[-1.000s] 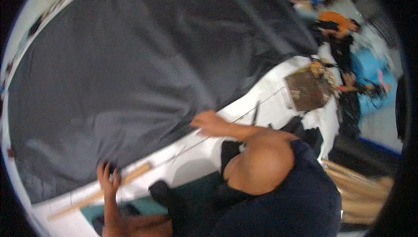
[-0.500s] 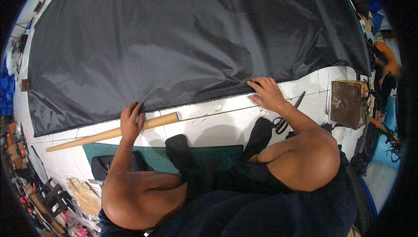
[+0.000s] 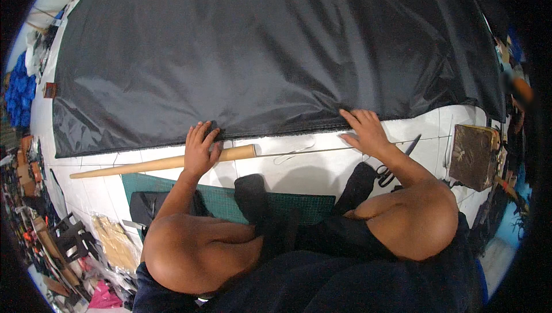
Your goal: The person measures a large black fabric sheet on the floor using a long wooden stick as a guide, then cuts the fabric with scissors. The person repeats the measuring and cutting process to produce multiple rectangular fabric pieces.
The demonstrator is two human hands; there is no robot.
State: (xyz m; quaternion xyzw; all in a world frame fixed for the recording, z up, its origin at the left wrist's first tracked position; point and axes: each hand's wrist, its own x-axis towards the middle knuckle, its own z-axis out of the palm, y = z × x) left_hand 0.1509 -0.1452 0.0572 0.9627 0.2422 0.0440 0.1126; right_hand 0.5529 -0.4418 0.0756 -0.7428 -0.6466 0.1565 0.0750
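A large sheet of black, shiny fabric covers the floor in front of me, its frayed near edge running from left to right. On that edge rests my left hand, fingers stretched forward onto the cloth and thumb apart. Farther right, my right hand has its fingertips on the same edge, fingers extended and thumb spread over the white floor. Small creases fan out from the cloth near both hands. A long tan cardboard tube lies just below the edge, passing by my left hand.
A green cutting mat lies by my feet, with a folded black piece on its left. Black-handled scissors lie below my right wrist. A brown block stands at right. Piled materials line the left side.
The whole view has shifted, so the scene sits farther right and the left side higher. Both hands stay at the fabric edge, with the left fingers slightly more spread.
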